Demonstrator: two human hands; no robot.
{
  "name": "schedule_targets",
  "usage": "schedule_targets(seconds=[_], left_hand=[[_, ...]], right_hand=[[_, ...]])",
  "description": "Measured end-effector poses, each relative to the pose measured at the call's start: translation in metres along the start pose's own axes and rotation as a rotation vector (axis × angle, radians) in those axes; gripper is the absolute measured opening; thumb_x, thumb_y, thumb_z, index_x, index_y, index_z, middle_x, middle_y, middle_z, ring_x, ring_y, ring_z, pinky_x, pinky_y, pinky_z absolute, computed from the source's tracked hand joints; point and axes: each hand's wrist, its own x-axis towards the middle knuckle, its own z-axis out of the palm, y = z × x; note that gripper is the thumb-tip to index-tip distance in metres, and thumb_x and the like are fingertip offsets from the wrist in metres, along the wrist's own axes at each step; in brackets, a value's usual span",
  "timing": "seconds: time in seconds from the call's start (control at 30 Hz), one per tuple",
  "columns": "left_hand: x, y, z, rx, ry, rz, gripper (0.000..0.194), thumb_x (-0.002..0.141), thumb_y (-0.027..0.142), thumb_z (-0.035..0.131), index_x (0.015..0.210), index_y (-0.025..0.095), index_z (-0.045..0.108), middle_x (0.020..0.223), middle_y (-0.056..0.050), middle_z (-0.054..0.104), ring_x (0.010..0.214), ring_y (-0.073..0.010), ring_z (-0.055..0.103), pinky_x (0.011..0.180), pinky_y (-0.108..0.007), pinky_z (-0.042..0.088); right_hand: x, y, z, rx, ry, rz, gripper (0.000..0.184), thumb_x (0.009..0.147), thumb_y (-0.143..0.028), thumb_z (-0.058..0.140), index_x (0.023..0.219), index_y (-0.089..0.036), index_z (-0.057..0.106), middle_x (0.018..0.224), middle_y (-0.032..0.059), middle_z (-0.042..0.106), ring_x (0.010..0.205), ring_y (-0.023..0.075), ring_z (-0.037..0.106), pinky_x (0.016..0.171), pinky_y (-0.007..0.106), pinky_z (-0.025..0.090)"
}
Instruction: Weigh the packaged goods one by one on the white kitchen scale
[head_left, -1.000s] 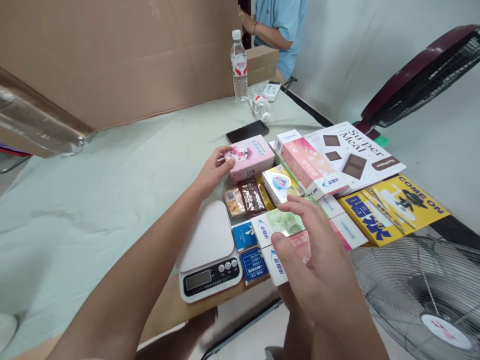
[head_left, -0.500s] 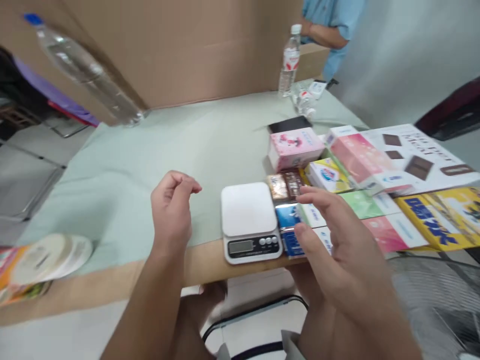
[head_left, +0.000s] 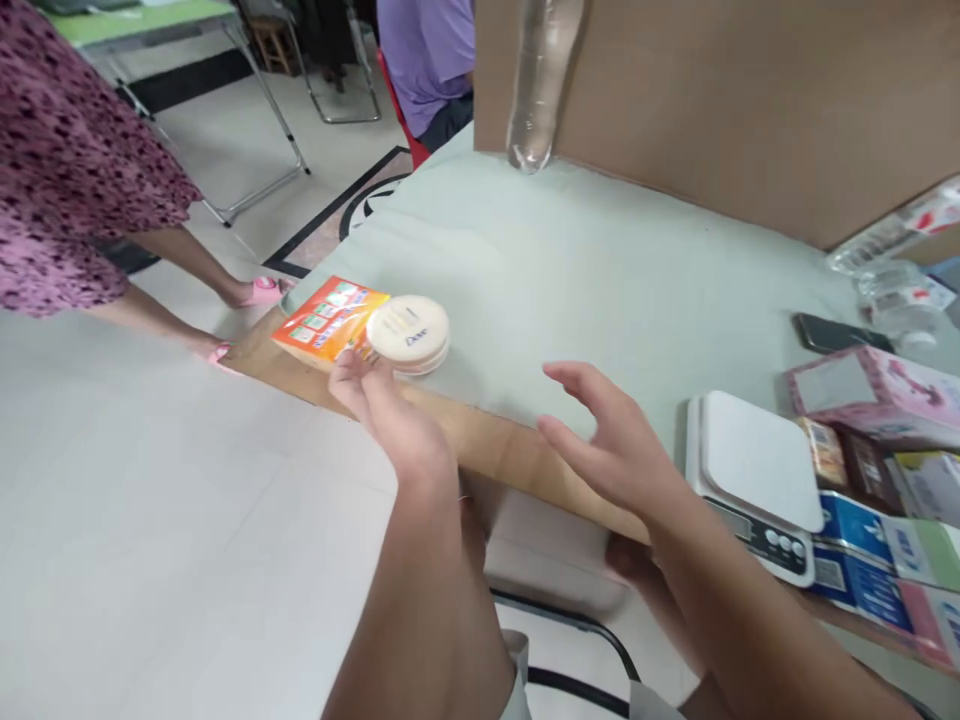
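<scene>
Lighting: bright, diffuse, whitish; source direction cannot be determined. Floor (head_left: 172,520) at left: near-white, little detail. Counter (head_left: 600,250): evenly lit; soft shade along left side of scale (head_left: 757,450); deeper shadow below near edge. Specular highlights: clear bottle (head_left: 536,100) at far side. Sharpness: slight blur overall; brand lettering on round tub (head_left: 411,328) readable, small print on orange box (head_left: 322,325) and blue boxes (head_left: 862,570) smeared. Distortion: wide-angle; labelled bottle (head_left: 885,238) at far right stretched, slanted.
</scene>
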Motion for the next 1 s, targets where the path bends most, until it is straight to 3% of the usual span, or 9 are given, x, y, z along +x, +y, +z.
schedule_targets(seconds=[0.13,0.23,0.37,0.47,0.6,0.7,0.8,0.87,1.0], left_hand=[[0.014,-0.001,-0.009,-0.059,-0.077,-0.162,0.026,0.088,0.028,0.045,0.113,0.026,0.053,0.138,-0.004,0.061,0.148,-0.0200,0.048,0.126,-0.037,0.036],[0.019,-0.004,-0.015,-0.066,-0.141,-0.194,0.029,0.091,0.029,0.044,0.115,0.026,0.061,0.141,-0.003,0.063,0.149,-0.0217,0.049,0.126,-0.037,0.038],[0.021,-0.006,-0.019,-0.037,-0.212,-0.196,0.040,0.099,0.037,0.042,0.132,0.027,0.062,0.156,-0.003,0.055,0.155,-0.0227,0.044,0.128,-0.040,0.038],[0.019,-0.007,-0.022,0.051,-0.286,-0.163,0.044,0.102,0.039,0.038,0.137,0.027,0.063,0.160,-0.004,0.052,0.156,-0.0234,0.042,0.129,-0.042,0.037],[0.005,-0.011,-0.026,0.145,-0.484,-0.123,0.045,0.103,0.046,0.042,0.137,0.027,0.064,0.157,-0.007,0.055,0.153,-0.0261,0.047,0.127,-0.045,0.040],[-0.017,-0.013,-0.018,0.146,-0.806,-0.087,0.048,0.103,0.053,0.043,0.138,0.027,0.063,0.155,-0.008,0.057,0.151,-0.0280,0.049,0.125,-0.046,0.042],[-0.051,-0.016,0.000,0.181,-1.140,-0.099,0.050,0.102,0.052,0.042,0.139,0.026,0.063,0.155,-0.008,0.057,0.149,-0.0291,0.050,0.125,-0.046,0.043],[-0.078,-0.023,0.014,0.192,-1.302,-0.131,0.050,0.101,0.051,0.044,0.140,0.026,0.063,0.155,-0.009,0.057,0.150,-0.0290,0.049,0.127,-0.047,0.041],[-0.134,-0.047,0.035,0.203,-1.471,-0.193,0.054,0.098,0.050,0.047,0.142,0.023,0.062,0.157,-0.011,0.055,0.152,-0.0287,0.048,0.131,-0.047,0.035]], right_hand=[[0.083,-0.020,0.054,0.098,-0.181,-0.072,0.079,0.078,-0.039,0.069,0.150,-0.021,0.042,0.165,0.0164,0.048,0.153,0.0339,0.047,0.124,0.059,0.043],[0.121,-0.027,0.082,0.156,-0.270,-0.133,0.099,0.070,-0.046,0.079,0.155,-0.021,0.035,0.171,0.0170,0.038,0.159,0.0371,0.037,0.127,0.061,0.038],[0.131,-0.029,0.100,0.197,-0.319,-0.135,0.091,0.069,-0.047,0.084,0.148,-0.027,0.043,0.160,0.0137,0.053,0.147,0.0363,0.051,0.120,0.058,0.045],[0.119,-0.026,0.100,0.194,-0.224,-0.099,0.085,0.068,-0.047,0.084,0.142,-0.027,0.047,0.151,0.0129,0.060,0.138,0.0352,0.059,0.116,0.058,0.049],[0.084,-0.014,0.071,0.096,0.048,-0.067,0.082,0.069,-0.045,0.084,0.140,-0.027,0.048,0.148,0.0127,0.062,0.134,0.0343,0.062,0.113,0.056,0.052],[0.044,0.002,0.026,-0.024,0.255,-0.014,0.084,0.069,-0.047,0.086,0.141,-0.027,0.048,0.146,0.0130,0.061,0.132,0.0354,0.062,0.111,0.056,0.054],[-0.004,0.022,-0.025,-0.174,0.426,0.047,0.081,0.071,-0.052,0.086,0.140,-0.029,0.052,0.143,0.0122,0.063,0.130,0.0361,0.064,0.108,0.057,0.056],[-0.035,0.037,-0.053,-0.277,0.503,0.112,0.075,0.073,-0.055,0.084,0.139,-0.032,0.056,0.141,0.0123,0.064,0.128,0.0355,0.064,0.104,0.054,0.056],[-0.082,0.069,-0.090,-0.361,0.577,0.249,0.077,0.070,-0.056,0.084,0.135,-0.025,0.058,0.137,0.0144,0.067,0.124,0.0373,0.067,0.101,0.057,0.057]])
